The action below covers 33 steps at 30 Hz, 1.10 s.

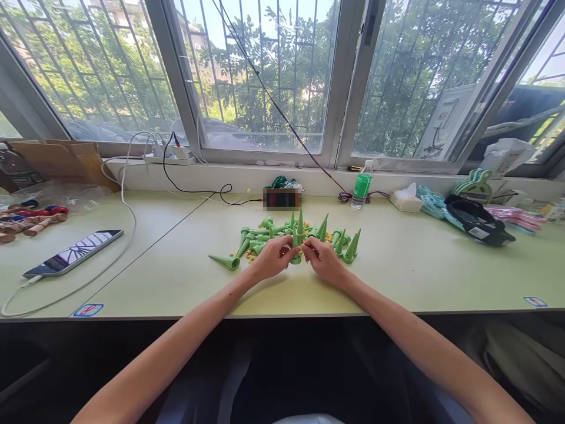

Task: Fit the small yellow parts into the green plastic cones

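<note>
My left hand (277, 257) pinches a green plastic spike (296, 254) between thumb and fingers, its tip pointing up. Close to its right side, my right hand (324, 257) has its fingertips pressed together; whatever they hold is too small to make out. Behind both hands lies a pile of similar green spikes (273, 229) with small yellow pieces (329, 237) scattered among them. Some spikes stand upright, including one (351, 253) to the right of my right hand. Another spike (226, 261) lies on its side to the left.
On the pale table (176, 277), a phone (73, 253) with a white cable lies at the left. Toward the back are a blurred dark device (282, 199), a green-labelled bottle (362, 185) and a tissue pack (406, 198). A black strapped item (479, 221) sits at the right.
</note>
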Each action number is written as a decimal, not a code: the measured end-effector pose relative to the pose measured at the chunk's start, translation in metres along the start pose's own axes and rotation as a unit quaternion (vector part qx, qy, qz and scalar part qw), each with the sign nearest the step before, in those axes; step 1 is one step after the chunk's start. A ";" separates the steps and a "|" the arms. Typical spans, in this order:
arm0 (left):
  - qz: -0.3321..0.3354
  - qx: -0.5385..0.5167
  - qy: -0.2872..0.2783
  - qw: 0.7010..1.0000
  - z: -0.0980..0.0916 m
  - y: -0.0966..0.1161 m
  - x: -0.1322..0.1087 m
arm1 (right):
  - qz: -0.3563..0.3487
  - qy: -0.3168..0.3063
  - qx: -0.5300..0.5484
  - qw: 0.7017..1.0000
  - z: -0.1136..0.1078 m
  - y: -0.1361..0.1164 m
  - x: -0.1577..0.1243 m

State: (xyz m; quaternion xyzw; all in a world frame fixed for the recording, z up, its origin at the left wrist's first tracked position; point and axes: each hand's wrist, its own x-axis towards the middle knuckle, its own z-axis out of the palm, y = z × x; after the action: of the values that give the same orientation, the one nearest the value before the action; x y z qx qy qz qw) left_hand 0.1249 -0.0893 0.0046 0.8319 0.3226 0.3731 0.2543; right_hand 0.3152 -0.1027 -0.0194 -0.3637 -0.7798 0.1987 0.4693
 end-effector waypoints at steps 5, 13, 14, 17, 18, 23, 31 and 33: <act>0.033 0.043 0.016 0.998 0.001 -0.004 -0.001 | 0.008 -0.003 0.008 1.000 0.000 -0.002 0.000; 0.060 0.060 0.032 0.996 0.001 -0.005 0.000 | 0.013 0.000 0.005 1.000 0.000 -0.001 0.002; 0.058 0.058 0.032 0.996 0.001 -0.004 0.000 | 0.014 0.001 0.007 1.000 0.000 -0.001 0.002; 0.044 0.046 0.025 0.998 0.000 -0.002 0.001 | 0.017 0.004 0.013 1.000 -0.001 -0.002 0.002; 0.037 0.041 0.022 0.998 0.000 -0.001 0.001 | 0.018 0.006 0.016 1.000 -0.001 -0.003 0.002; 0.013 0.006 0.023 1.000 0.000 0.001 0.001 | 0.025 0.021 0.032 0.999 -0.002 -0.004 0.002; 0.001 -0.027 0.018 0.999 0.000 0.002 0.000 | 0.019 0.011 0.014 1.000 -0.002 -0.003 0.002; -0.009 -0.049 0.015 0.999 0.001 0.002 0.000 | 0.015 0.007 0.005 1.000 -0.002 -0.003 0.001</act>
State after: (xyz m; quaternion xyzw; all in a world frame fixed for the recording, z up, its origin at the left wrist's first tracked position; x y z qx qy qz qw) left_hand 0.1261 -0.0905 0.0055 0.8102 0.3150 0.3984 0.2928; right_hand 0.3152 -0.1039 -0.0157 -0.3745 -0.7699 0.2065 0.4736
